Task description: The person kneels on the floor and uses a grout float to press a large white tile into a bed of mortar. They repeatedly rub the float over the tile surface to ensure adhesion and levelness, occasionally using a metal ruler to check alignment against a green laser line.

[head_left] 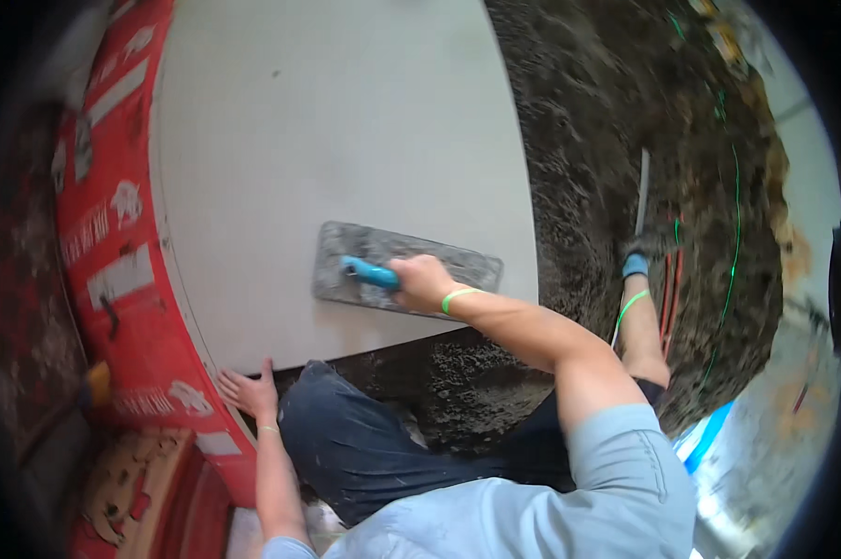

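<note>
My right hand [424, 283] is wrapped round the blue handle of a float [458, 263]. The float has a long, rectangular grey base smeared with residue, and it lies against a large white tile [346, 130]. My left hand [248, 391] is at the tile's near left corner, fingers apart, beside the red covering [159, 326] along that edge. It seems to press flat there and holds nothing.
Dark, combed wet mortar [588, 112] borders the tile on the right and near sides. Green laser lines cross its right part. My bent knee [336, 438] is close to the tile's near edge. A torn cardboard box [131, 484] stands at the lower left.
</note>
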Demonstrator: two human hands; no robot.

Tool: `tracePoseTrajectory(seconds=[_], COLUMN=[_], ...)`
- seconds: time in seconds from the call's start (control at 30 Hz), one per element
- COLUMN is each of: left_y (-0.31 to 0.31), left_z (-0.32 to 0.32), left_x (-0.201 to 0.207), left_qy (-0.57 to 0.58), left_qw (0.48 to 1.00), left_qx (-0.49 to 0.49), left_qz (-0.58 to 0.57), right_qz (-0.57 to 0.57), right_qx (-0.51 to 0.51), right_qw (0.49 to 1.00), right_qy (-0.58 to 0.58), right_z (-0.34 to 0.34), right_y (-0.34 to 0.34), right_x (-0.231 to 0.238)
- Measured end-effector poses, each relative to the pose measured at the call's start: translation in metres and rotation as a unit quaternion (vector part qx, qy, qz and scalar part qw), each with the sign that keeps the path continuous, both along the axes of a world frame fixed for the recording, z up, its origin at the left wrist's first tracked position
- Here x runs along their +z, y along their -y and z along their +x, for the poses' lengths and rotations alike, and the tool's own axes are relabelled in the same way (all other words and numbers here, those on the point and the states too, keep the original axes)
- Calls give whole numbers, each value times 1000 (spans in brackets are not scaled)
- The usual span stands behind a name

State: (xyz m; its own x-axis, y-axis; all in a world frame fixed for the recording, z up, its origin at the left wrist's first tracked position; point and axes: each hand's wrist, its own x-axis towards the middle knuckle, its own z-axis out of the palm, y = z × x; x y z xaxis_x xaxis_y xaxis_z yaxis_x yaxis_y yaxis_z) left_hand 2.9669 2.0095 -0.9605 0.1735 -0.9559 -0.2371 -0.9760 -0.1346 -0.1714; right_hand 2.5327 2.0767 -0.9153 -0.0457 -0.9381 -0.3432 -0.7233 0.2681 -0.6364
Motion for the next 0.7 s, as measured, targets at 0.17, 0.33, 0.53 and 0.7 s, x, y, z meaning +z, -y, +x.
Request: tracePoseTrajectory(seconds=[0.17,0.33,0.53,0.7], left_y=[14,69,123,142], left_z=[-17,-93,-332,-408], left_x=[19,43,69,50], left_qy=[45,12,-47,-62], left_qw=[995,972,946,960], left_qx=[-4,-183,-197,-75], left_qz=[88,149,253,263], right_qz=[43,68,15,-74], right_qx=[-92,-279,-446,-492], right_qw=[995,958,892,864], right_qy=[9,19,77,70], right_z=[18,-14,-74,-123], right_y=[41,13,-21,17], right_x=[-14,-4,-12,-4])
